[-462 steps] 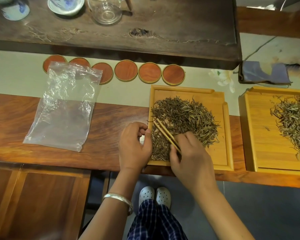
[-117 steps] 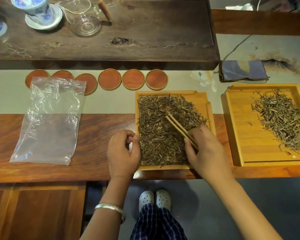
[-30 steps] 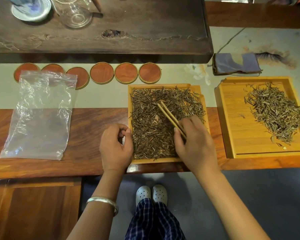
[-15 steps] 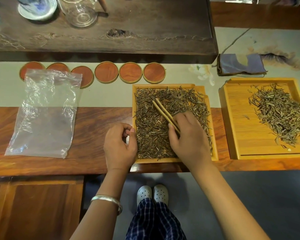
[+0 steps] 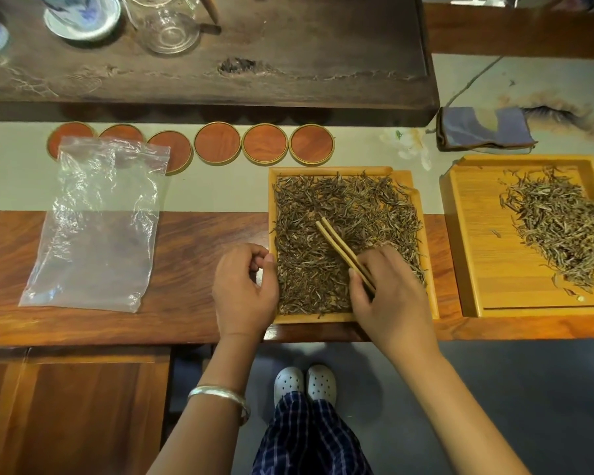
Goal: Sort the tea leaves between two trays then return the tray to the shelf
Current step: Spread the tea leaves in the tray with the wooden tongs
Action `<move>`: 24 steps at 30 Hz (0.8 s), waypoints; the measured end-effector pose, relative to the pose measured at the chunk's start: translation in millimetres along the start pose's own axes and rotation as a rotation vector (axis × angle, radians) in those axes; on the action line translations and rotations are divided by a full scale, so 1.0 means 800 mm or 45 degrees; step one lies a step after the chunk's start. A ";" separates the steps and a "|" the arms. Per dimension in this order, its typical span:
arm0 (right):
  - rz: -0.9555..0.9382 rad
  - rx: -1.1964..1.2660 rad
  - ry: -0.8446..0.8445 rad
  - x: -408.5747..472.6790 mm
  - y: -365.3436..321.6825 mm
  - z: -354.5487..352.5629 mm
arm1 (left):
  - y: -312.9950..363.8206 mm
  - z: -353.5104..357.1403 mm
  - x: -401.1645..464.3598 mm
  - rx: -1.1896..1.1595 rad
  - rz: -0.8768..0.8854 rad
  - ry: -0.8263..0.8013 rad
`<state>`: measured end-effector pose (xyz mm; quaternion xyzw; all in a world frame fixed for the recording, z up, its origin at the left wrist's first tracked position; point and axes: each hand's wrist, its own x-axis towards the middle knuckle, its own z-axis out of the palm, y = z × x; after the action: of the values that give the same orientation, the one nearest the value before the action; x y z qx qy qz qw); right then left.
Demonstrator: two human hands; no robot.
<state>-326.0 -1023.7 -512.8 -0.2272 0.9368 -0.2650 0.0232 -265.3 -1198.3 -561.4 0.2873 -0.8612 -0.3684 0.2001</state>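
Note:
A light wooden tray point(image 5: 429, 269) in front of me is nearly covered by dark tea leaves point(image 5: 340, 214) spread thin. My right hand point(image 5: 388, 296) rests over its near right corner, gripping wooden tongs point(image 5: 340, 248) whose tips lie on the leaves at mid-tray. My left hand point(image 5: 244, 289) is curled at the tray's left edge, fingers pinched together; what it holds, if anything, is hidden. A second wooden tray point(image 5: 477, 269) to the right carries a looser pile of paler leaves point(image 5: 559, 228).
An empty clear plastic bag point(image 5: 96, 224) lies on the counter at left. A row of round red coasters point(image 5: 216, 142) sits behind the trays. Beyond is a dark tea board point(image 5: 288, 63) with a glass pitcher point(image 5: 168, 25) and porcelain cups. A folded blue cloth point(image 5: 480, 128) lies at the back right.
The leaves in the near tray, heaped at first, are now spread flat. Over the last second my right hand with the tongs shifted slightly left; the left hand stayed at the tray's edge.

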 end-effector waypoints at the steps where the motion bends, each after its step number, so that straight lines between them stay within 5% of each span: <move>1: -0.019 0.031 0.009 -0.004 0.002 -0.003 | 0.000 0.000 0.000 0.002 0.000 0.000; 24: 0.058 0.015 0.120 -0.005 0.017 -0.001 | 0.002 -0.001 -0.001 0.009 -0.028 -0.007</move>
<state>-328.1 -1011.2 -519.0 -0.1931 0.9401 -0.2805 -0.0137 -265.4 -1197.2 -559.7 0.2964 -0.8599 -0.3682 0.1926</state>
